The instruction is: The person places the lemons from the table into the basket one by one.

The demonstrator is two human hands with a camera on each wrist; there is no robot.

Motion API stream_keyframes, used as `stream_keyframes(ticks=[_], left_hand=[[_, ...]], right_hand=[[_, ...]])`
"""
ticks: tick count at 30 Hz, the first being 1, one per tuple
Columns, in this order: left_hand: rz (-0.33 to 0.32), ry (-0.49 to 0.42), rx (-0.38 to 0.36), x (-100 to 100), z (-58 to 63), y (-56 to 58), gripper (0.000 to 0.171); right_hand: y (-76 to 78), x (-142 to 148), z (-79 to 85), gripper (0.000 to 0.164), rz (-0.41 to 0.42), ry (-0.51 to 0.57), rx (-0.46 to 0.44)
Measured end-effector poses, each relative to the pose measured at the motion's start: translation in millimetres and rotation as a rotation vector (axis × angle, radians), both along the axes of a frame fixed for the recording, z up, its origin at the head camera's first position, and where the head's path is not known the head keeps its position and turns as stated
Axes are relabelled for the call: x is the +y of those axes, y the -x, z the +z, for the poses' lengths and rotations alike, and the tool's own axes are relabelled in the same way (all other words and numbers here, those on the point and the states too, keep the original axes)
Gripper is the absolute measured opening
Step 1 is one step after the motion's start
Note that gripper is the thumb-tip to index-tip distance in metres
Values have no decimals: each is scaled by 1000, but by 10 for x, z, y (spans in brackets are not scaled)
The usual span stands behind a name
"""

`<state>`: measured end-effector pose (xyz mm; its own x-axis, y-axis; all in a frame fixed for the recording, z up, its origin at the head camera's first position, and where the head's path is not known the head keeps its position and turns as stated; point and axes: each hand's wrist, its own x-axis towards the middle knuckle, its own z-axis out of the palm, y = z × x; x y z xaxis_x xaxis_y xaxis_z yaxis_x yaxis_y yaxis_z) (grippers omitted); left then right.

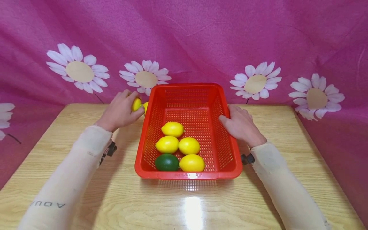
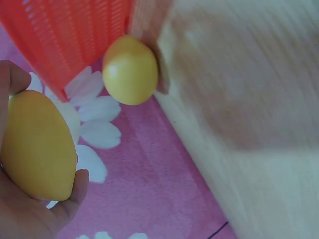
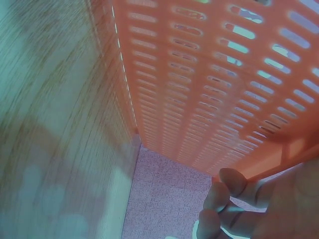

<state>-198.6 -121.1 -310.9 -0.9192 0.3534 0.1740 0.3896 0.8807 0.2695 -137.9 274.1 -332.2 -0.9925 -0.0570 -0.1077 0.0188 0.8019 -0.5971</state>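
My left hand (image 1: 122, 108) grips a yellow lemon (image 2: 40, 144) between thumb and fingers, raised beside the basket's left wall. A second lemon (image 2: 130, 69) rests on the table close to that wall, mostly hidden by the basket in the head view. On the other side, my right hand (image 1: 241, 123) holds the right rim of the red plastic basket (image 1: 188, 175), thumb over the inside and fingers beneath the edge outside. Several lemons (image 1: 167, 144) and one dark green oval fruit (image 1: 166, 162) lie in the basket's near left part.
The wooden table (image 1: 115, 191) carries the basket at its middle. A pink cloth (image 1: 195, 38) with white daisies hangs behind the table and along its sides. The basket's walls and floor are perforated.
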Motion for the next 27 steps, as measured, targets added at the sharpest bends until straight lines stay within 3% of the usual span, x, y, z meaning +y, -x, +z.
stream_keyframes(ticks=[11, 27], left_hand=[[-59, -18, 72, 103, 127, 34, 38], [-104, -46, 88, 312, 323, 71, 39]], right_hand=[[-17, -9, 11, 47, -1, -8, -17], [2, -4, -1, 49, -6, 40, -25]])
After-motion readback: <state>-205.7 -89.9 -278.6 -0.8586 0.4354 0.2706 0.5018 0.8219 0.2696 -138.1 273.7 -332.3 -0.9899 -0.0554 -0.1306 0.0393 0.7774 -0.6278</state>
